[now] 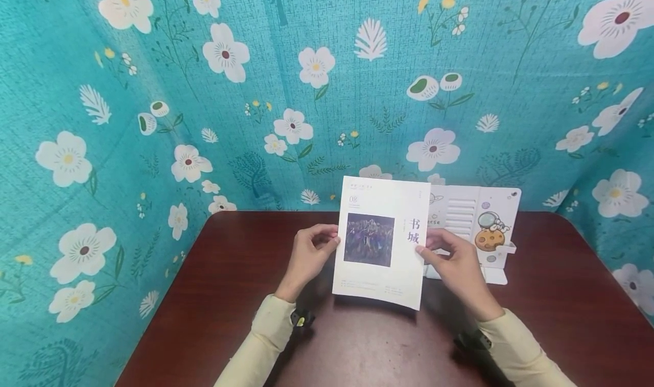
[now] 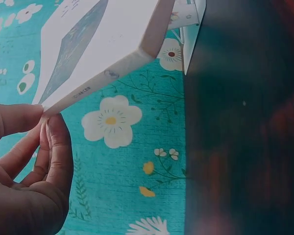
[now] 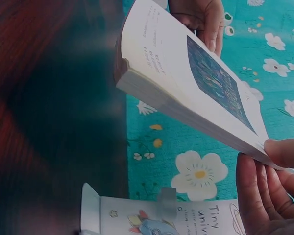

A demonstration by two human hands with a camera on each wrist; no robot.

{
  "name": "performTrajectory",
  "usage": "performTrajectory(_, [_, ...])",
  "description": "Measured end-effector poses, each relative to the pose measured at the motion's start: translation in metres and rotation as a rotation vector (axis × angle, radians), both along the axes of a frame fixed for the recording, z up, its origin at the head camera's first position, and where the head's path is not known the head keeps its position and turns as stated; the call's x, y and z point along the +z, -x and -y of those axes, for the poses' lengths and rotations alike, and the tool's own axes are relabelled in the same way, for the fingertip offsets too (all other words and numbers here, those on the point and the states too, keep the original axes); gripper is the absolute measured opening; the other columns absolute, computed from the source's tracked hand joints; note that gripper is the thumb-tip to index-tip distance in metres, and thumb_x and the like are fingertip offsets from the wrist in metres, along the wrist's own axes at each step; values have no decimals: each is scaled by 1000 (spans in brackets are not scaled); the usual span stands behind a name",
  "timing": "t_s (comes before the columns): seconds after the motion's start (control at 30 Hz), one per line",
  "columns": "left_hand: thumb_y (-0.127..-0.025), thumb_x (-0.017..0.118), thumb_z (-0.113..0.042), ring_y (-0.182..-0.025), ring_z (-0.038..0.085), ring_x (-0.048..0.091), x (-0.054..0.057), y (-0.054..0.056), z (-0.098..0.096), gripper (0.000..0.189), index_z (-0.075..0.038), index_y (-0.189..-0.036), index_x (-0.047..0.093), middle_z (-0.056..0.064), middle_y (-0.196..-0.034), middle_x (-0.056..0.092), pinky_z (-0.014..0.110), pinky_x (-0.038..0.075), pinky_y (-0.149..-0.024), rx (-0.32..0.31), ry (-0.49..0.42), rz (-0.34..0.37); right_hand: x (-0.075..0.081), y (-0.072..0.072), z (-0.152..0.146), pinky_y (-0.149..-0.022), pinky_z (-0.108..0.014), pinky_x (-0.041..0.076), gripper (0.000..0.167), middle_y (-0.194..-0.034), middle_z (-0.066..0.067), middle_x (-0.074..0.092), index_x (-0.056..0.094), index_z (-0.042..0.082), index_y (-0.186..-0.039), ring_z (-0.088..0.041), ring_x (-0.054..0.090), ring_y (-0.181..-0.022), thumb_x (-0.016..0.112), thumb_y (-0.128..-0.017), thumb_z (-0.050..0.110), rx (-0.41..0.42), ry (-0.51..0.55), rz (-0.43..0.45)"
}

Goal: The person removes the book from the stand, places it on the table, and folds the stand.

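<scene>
A white paperback book with a dark square picture on its cover is held up above the table, its cover toward the head camera. On its left edge, my left hand pinches it between thumb and fingers. My right hand pinches the opposite edge the same way. In the left wrist view the thumb and fingers of the left hand meet at the book's spine. The right wrist view has the right hand at the page edges, which lie closed together.
A white folding book stand with cartoon astronaut prints stands behind and right of the book, partly hidden by it. The dark red-brown table reaches back to a teal floral cloth that hangs behind and at both sides.
</scene>
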State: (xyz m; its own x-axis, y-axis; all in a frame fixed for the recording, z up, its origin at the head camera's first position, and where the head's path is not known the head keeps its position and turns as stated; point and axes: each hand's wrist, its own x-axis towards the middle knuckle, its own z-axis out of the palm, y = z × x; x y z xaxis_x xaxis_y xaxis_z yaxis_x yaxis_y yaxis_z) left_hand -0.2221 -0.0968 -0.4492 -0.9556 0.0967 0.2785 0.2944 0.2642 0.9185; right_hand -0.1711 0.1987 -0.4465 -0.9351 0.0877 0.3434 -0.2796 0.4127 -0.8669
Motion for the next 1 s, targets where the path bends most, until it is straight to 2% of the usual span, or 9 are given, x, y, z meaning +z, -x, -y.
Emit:
performTrajectory(0.17, [-90, 75, 1, -80, 12, 67, -6, -1, 7, 20, -1, -110, 78, 17, -93, 76, 17, 57, -71, 10, -3, 28, -6, 3, 6, -66, -24, 63, 30, -89, -20, 70, 71, -7, -117, 5, 66, -79, 75, -88, -8, 45, 23, 4])
performTrajectory(0.37, [-90, 75, -1, -79, 13, 67, -14, -2, 13, 19, -3, -108, 79, 14, -92, 75, 18, 55, -70, 31, 37, 56, -16, 6, 11, -65, -23, 63, 27, -88, -18, 70, 72, -5, -115, 3, 67, -77, 75, -88, -7, 60, 5, 16])
performTrajectory(0.7, [-89, 77, 0, -80, 16, 66, -26, -7, 23, 19, -4, -108, 79, 14, -93, 76, 16, 54, -71, 59, 51, 91, -25, 10, 20, -69, -20, 62, 29, -88, -5, 70, 73, -4, -116, -21, 75, -84, 79, -87, -3, 68, -11, 38])
performTrajectory(1.0, [-90, 76, 0, -81, 14, 68, -32, -7, 30, 17, -6, -107, 78, 12, -92, 76, 17, 57, -75, 35, 84, 102, -33, 17, 21, -76, -18, 58, 29, -90, -10, 71, 72, -3, -117, -19, 73, -86, 77, -88, -1, 58, -103, 87])
